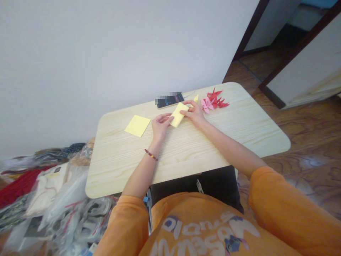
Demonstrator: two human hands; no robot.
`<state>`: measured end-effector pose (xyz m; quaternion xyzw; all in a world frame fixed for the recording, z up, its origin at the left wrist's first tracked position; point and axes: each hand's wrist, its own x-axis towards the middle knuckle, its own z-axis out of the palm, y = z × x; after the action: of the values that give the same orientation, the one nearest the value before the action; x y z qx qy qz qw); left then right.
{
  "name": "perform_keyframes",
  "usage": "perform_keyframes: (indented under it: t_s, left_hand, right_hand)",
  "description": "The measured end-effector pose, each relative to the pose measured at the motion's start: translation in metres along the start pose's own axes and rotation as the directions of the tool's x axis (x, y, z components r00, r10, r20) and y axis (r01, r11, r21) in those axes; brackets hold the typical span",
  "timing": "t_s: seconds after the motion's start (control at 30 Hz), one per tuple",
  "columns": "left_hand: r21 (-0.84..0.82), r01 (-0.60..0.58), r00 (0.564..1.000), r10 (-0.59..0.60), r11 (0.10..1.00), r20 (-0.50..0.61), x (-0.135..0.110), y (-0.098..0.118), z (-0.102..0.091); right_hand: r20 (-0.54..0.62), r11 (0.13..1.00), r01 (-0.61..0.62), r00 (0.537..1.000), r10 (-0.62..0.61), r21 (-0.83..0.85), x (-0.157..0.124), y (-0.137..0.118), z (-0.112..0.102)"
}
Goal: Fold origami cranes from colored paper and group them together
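A folded sheet of yellow paper (pixel 179 114), now a narrow rectangle, is held up over the table between both hands. My left hand (pixel 161 124) pinches its lower left end between thumb and fingers. At the upper right end, my right hand (pixel 195 113) grips it, thumb on top and fingers behind. A flat square stack of yellow paper (pixel 137 125) lies to the left of my left hand. Just past my right hand are a small yellow folded piece (pixel 196 98), a pink paper crane (pixel 207 104) and several red paper cranes (pixel 218 99), bunched together.
A phone (pixel 170 100) lies at the table's back edge, by the wall. The pale wooden table (pixel 128 163) has rounded corners. Clothes and plastic bags (pixel 61 192) are piled on the floor at left. A doorway (pixel 282 32) opens at upper right.
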<state>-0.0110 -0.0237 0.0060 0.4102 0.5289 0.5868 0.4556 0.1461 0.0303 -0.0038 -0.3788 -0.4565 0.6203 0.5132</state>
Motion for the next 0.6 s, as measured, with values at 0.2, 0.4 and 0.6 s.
perform_keyframes:
  t_s: [0.2,0.4,0.6]
  left_hand:
    - [-0.039,-0.041,0.991,0.036,0.998,-0.127,-0.0031,-0.0031,0.0061]
    - [-0.026,0.074,0.997,-0.074,0.997,-0.022,-0.0052,-0.0026,0.0067]
    - [-0.098,0.104,0.995,-0.103,0.99,0.012,-0.003,-0.001,0.0042]
  right_hand:
    - [0.033,0.979,-0.124,0.992,0.121,0.163,-0.0055,-0.0002,0.0075]
    - [0.022,0.974,-0.14,0.99,0.139,0.179,-0.0052,-0.0007,0.0051]
    - [0.051,0.981,-0.177,0.984,0.173,0.082,-0.0072,-0.0017,0.0043]
